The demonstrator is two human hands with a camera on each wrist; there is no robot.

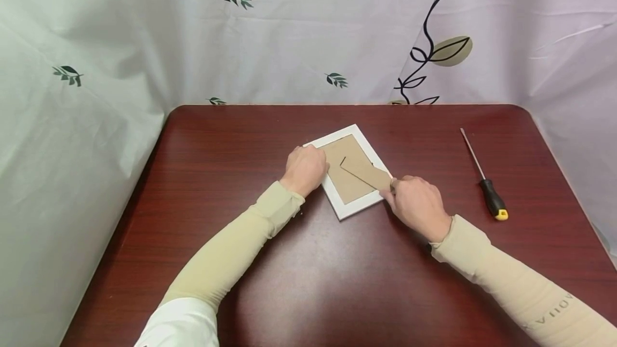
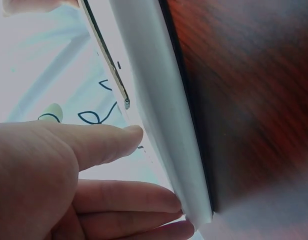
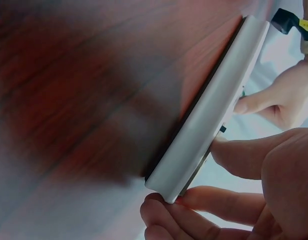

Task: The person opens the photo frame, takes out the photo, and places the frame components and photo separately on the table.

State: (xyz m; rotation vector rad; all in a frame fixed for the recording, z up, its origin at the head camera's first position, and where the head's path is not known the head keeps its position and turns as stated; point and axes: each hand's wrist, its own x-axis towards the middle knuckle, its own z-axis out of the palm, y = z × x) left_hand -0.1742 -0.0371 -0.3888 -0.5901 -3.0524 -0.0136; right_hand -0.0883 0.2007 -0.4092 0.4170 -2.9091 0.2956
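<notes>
A white picture frame lies face down on the table, turned at an angle. Its brown backing board faces up, with a brown stand flap slanting across it. At the upper left corner my left hand grips the frame; in the left wrist view its thumb rests on the back and its fingers touch the edge. My right hand holds the right corner, beside the flap's wide end. The right wrist view shows the thumb on top and fingers curled round the white frame side.
A screwdriver with a black and yellow handle lies to the right on the dark red-brown table. Behind the table hangs a white leaf-patterned curtain, which also runs down both sides.
</notes>
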